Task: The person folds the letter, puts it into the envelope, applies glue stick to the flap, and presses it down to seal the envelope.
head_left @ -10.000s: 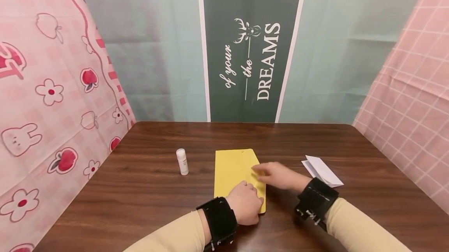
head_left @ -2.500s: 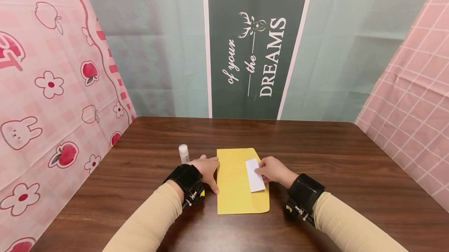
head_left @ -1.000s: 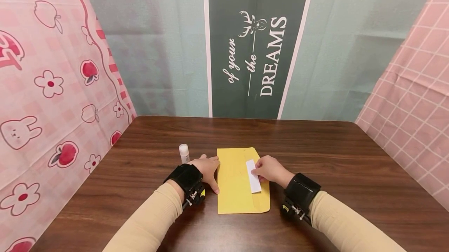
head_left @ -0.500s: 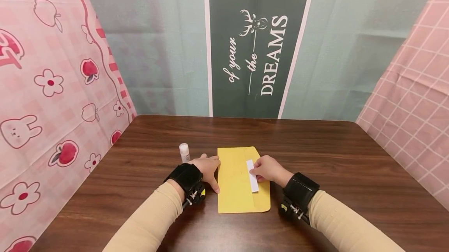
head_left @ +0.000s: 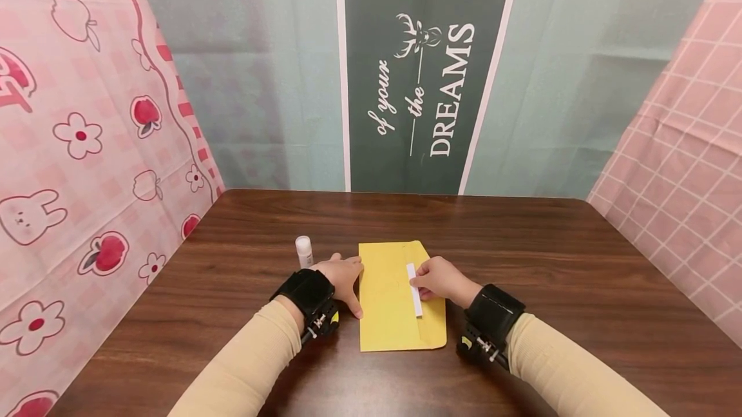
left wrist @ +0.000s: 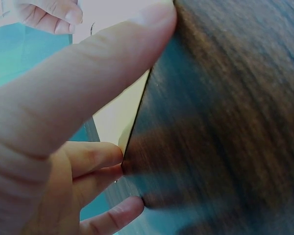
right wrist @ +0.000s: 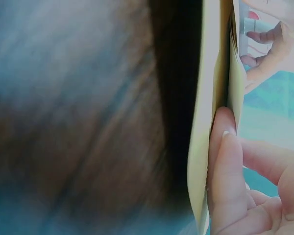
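A yellow envelope lies flat on the table, its flap side towards the right. A narrow strip of folded white paper shows at the envelope's opening; the rest of it is out of sight inside. My right hand pinches the paper by its right edge between thumb and fingers, over the flap. At the envelope's left edge, my left hand rests with thumb and fingers spread, the fingertips touching that edge. In the right wrist view, the envelope's layers stand slightly apart beside my fingers.
A white glue stick stands just behind my left hand, its lower part hidden. Brown wood-grain tabletop surrounds the envelope. Fabric hangs behind the table and along both sides, including a pink patterned cloth on the left.
Ten seconds ago the folded paper lay at the right on the table. Now it is in my right hand, sliding leftward into the envelope, its visible strip narrowing. Lately my left hand stays put.
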`<action>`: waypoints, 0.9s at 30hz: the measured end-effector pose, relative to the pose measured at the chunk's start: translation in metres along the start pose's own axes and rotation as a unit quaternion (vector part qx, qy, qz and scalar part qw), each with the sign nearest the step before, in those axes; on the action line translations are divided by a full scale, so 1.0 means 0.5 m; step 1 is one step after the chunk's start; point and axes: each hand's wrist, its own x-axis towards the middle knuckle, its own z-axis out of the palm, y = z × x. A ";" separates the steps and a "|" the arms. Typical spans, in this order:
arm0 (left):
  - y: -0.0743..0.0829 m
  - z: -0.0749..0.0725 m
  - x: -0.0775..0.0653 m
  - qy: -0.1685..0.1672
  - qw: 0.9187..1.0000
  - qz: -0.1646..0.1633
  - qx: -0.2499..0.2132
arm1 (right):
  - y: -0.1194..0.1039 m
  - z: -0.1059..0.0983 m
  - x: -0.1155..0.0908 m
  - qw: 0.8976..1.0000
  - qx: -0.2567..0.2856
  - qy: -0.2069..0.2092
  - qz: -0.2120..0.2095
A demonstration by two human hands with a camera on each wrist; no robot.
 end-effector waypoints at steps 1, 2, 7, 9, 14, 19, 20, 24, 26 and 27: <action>0.000 0.000 0.000 0.000 1.000 0.000 0.001 | 0.000 0.001 0.001 1.000 0.007 -0.001 0.001; 0.000 0.000 0.000 -0.001 1.000 0.000 0.002 | -0.001 0.001 0.000 1.000 0.011 -0.003 0.000; -0.002 0.000 0.001 -0.002 1.000 0.000 0.001 | -0.004 0.003 -0.001 0.999 0.032 -0.009 -0.004; -0.003 0.001 0.003 -0.002 1.000 0.000 -0.002 | -0.006 0.004 -0.002 0.999 0.039 -0.011 -0.006; -0.004 0.001 0.005 -0.004 1.000 -0.001 -0.009 | -0.008 0.005 -0.003 0.999 0.041 -0.014 -0.008; -0.008 0.004 0.012 -0.002 1.000 0.001 -0.012 | -0.007 0.005 0.000 0.999 0.043 -0.017 -0.005; -0.008 0.004 0.012 -0.003 1.000 0.001 -0.012 | -0.007 0.005 0.000 0.999 0.045 -0.017 -0.005; -0.005 -0.001 0.005 -0.006 1.000 -0.001 -0.015 | -0.007 0.004 0.001 0.999 0.045 -0.021 -0.004; -0.006 0.001 0.006 -0.005 1.000 0.001 -0.012 | -0.008 0.004 0.000 0.999 0.044 -0.021 -0.003; -0.006 0.001 0.006 -0.004 1.000 0.001 -0.011 | -0.008 0.004 0.000 0.999 0.044 -0.021 -0.003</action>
